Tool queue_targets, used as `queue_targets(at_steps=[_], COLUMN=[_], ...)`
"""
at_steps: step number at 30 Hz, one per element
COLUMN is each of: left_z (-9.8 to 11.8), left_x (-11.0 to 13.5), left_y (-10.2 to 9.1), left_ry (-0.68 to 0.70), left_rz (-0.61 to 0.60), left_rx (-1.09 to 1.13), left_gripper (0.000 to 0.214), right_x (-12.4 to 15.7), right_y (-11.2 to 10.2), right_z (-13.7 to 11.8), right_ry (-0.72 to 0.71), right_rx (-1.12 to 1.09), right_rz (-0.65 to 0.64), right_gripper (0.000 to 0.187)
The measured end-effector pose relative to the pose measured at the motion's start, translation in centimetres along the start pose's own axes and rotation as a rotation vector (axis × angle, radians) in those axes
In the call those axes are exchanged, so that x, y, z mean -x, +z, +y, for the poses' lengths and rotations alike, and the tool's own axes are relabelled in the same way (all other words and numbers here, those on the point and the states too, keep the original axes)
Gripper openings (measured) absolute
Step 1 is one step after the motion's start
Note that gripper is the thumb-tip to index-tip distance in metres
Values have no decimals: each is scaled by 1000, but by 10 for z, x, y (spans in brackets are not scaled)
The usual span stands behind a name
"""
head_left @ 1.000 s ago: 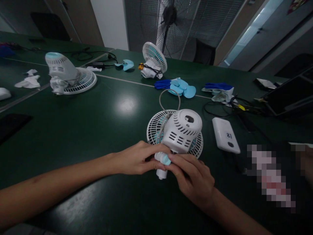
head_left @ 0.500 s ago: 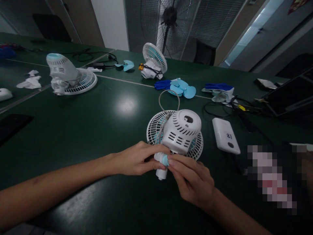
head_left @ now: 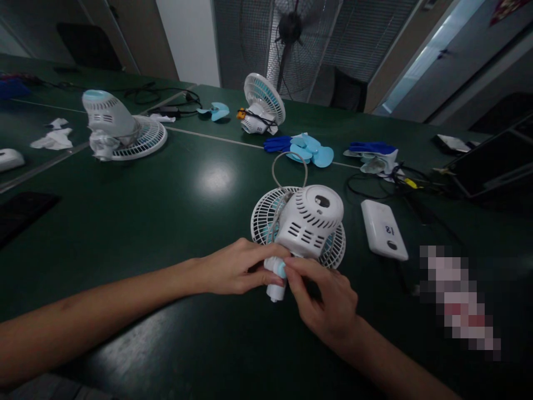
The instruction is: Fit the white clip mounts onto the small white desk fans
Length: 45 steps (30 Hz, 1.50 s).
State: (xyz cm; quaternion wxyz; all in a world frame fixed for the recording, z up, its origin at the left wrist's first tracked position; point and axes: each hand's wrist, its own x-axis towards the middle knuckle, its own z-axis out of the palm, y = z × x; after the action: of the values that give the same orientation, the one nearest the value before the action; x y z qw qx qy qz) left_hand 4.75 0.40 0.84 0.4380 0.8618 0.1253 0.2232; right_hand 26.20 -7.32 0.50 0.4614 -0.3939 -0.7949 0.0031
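A white fan (head_left: 308, 222) lies grille-down on the table, its vented motor housing facing up and a grey cable looping behind it. My left hand (head_left: 239, 268) grips the white neck joint (head_left: 275, 291) at the near end of the fan, thumb and index finger on either side. On that joint sits a light-blue knob (head_left: 280, 269). My right hand (head_left: 322, 297) pinches the knob from the right, fingertips pressed against it. The fingers partly cover both the knob and the joint.
A white power bank (head_left: 383, 229) lies right of the fan. Behind it are light-blue fan blades (head_left: 311, 151), blue-and-white gloves (head_left: 372, 149) and black cables. Two more small fans, one at left (head_left: 125, 130) and one farther back (head_left: 262, 103), rest on the green table.
My right hand's fingers have shifted their grip on the light-blue knob, now more bent and spread from the thumb. My left hand holds the neck joint much as before.
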Motion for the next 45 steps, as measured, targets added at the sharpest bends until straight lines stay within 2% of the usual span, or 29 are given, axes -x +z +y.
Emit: queue_targets(at_steps=[3,7,10,19,26,36,45], left_z=[1,2,3,1,3,0,2], left_x=[0,-2,-2,-1,-2,0,-1], left_y=[-1,-2,-2,-2,-5,-6,-5], left_ry=[-15,1,3,-6,-7,1,4], left_rz=[-10,-4,12,-8,-23,-4,-26], left_rx=[6,24,13,-2,25,89,15], left_gripper=[33,30,30,28,26,29,32], right_x=[6,9,5,-1,8,7,1], right_y=[-4,-11,-12,-13,-14,-12,-12], right_z=[5,15,18,9,14,15,8], right_ry=[-23,-150,-216,-217,-119,-131,-64], right_rx=[-41,-69,-68,55,19,135,128], right_rz=[-4,-75,-75,-40,-75,-116,-127], right_gripper=[34,49,50,48,43,34,10])
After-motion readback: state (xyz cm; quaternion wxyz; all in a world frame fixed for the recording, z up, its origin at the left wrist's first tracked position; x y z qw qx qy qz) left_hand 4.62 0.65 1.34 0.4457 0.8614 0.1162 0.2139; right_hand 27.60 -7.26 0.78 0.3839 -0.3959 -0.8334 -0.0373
